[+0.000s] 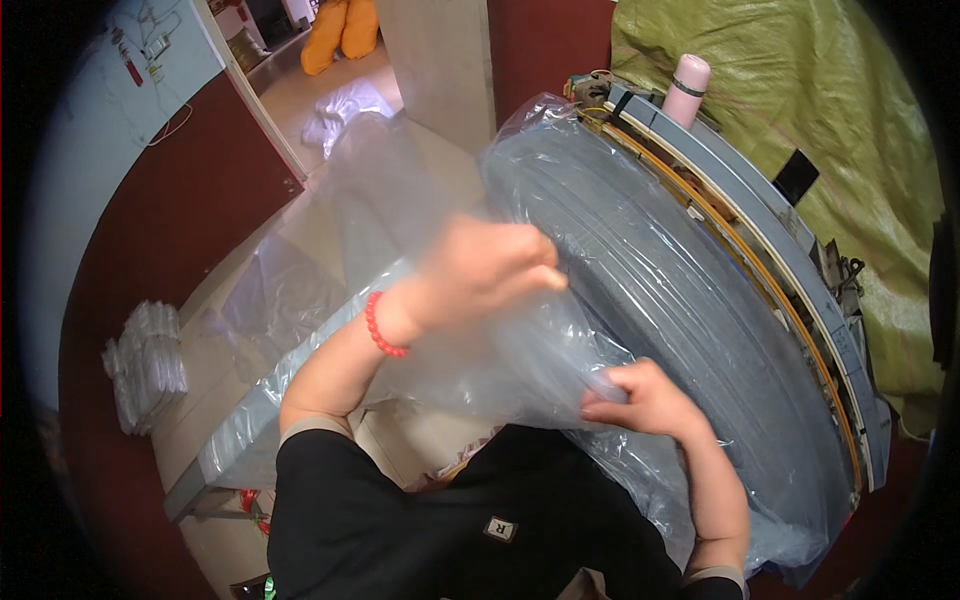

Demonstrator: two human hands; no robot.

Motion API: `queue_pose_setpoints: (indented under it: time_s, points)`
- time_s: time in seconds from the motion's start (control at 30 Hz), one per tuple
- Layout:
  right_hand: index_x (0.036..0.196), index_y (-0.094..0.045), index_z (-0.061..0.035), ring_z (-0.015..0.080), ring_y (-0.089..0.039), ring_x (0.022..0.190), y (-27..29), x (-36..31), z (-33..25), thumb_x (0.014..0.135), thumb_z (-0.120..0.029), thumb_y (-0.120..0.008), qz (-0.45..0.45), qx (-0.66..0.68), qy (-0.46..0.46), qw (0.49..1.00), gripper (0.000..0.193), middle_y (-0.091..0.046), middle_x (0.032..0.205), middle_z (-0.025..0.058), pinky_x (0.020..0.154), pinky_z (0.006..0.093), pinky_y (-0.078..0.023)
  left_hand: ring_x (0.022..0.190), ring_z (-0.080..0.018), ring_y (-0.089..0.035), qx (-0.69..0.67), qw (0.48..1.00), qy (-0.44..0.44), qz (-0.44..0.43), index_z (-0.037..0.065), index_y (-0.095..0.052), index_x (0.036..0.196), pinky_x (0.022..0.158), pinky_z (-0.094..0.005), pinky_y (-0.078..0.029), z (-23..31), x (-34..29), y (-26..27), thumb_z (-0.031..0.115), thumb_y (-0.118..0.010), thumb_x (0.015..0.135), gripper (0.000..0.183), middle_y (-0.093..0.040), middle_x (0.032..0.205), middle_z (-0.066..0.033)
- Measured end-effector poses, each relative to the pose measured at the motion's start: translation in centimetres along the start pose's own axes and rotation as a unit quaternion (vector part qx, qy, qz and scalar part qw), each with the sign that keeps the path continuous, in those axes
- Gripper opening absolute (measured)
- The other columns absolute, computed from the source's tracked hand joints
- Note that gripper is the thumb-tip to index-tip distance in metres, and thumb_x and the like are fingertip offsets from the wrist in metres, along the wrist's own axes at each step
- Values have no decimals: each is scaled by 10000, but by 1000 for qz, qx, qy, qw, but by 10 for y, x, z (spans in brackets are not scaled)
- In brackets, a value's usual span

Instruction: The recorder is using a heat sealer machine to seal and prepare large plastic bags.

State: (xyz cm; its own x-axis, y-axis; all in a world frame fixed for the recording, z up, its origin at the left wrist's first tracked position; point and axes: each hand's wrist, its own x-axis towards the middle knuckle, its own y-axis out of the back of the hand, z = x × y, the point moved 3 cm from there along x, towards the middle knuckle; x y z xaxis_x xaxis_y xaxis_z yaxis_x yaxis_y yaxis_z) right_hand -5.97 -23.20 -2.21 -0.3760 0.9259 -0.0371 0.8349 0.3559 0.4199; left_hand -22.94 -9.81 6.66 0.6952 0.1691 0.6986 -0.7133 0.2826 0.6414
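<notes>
A big, loose sheet of clear plastic film (pixel 540 350) spreads in front of me, one part of it trailing away toward the doorway. My left hand (pixel 490 262), wearing a red bead bracelet (pixel 376 325) on its wrist, is closed on the film and somewhat smeared by motion. Lower and to the right, my right hand (pixel 645 400) pinches a gathered part of the same film between thumb and fingers. Just beyond my right hand lies a long stack of clear plastic (pixel 680 270) on a grey-blue work surface.
A long metal rail with an orange strip (pixel 770 270) borders the stack; a pink bottle (pixel 687 90) and a dark flat object (pixel 797 177) are there. Folded clear plastic (pixel 148 370) lies at left, near a plastic-covered bench edge (pixel 245 425). Green-yellow sheeting (pixel 800 70) hangs at right.
</notes>
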Motion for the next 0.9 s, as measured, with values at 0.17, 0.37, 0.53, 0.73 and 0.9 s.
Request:
queue_pose_setpoints:
  time_s: [0.17,0.37,0.53,0.73,0.9]
  points:
    - [595,-554,-41,39,-443,435,80,-75,-22,642,-175,-702,295,66,-17,953,206,-481,495,-30,391,197,-316,554,-259,-549,-36,932,87,-351,63,-558,862,521,-310,-431,-47,-55,-39,194,-703,673,271,-559,642,-104]
    - [712,-547,-18,40,-434,544,150,-102,-56,703,-112,-625,451,-74,14,889,123,-497,616,-18,492,183,-331,746,-103,-546,99,932,345,-53,58,-544,918,681,-250,-447,-163,-115,46,-42,-567,704,237,-576,762,-8]
    - [758,-583,9,49,-478,569,183,-92,-44,727,-66,-608,415,-263,3,871,85,-553,630,2,524,192,-376,781,-72,-522,117,924,294,217,24,-582,877,709,-205,-418,-145,-72,145,17,-505,817,98,-581,807,0]
    - [790,-593,8,67,-508,627,206,-87,-26,762,-52,-590,496,-232,48,836,66,-574,666,6,588,209,-410,849,-103,-525,134,902,146,383,31,-575,1001,762,-230,-405,-75,-30,186,169,-431,905,221,-594,890,-34]
    - [715,-573,-41,67,-497,637,221,-101,-41,703,-48,-671,473,-63,145,867,98,-556,681,-14,626,205,-412,663,-35,-438,-2,875,214,433,32,-547,1018,579,-182,-352,-77,-27,181,211,-422,913,242,-536,782,21]
